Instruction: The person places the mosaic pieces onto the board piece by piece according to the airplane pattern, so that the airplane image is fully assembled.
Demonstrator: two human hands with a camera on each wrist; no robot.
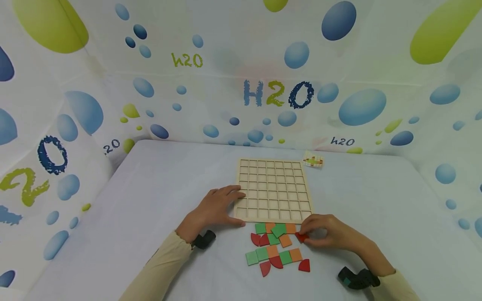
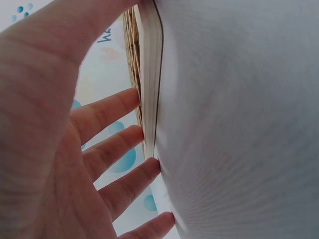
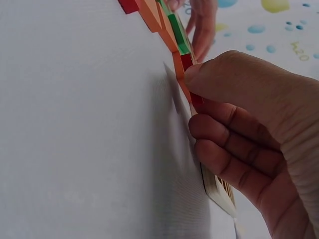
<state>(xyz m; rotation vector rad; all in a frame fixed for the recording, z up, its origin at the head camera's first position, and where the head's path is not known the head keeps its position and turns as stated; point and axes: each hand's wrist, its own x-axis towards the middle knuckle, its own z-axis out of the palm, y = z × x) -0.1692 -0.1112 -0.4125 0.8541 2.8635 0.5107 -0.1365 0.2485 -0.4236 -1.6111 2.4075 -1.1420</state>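
Tile (image 1: 300, 237), red, sits pinched in the right grip (image 1: 334, 232), the left grip (image 1: 215, 207) spread at the board (image 1: 272, 191).

room right of grid board (image 1: 273, 195), tiles (image 1: 272, 251) crowding its near edge

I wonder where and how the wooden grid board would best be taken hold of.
Probably midway along the left and right rims, coming in from both sides: the wooden grid board lies flat with straight opposite rims, while coloured tiles crowd its near edge. The left hand is at the left rim.
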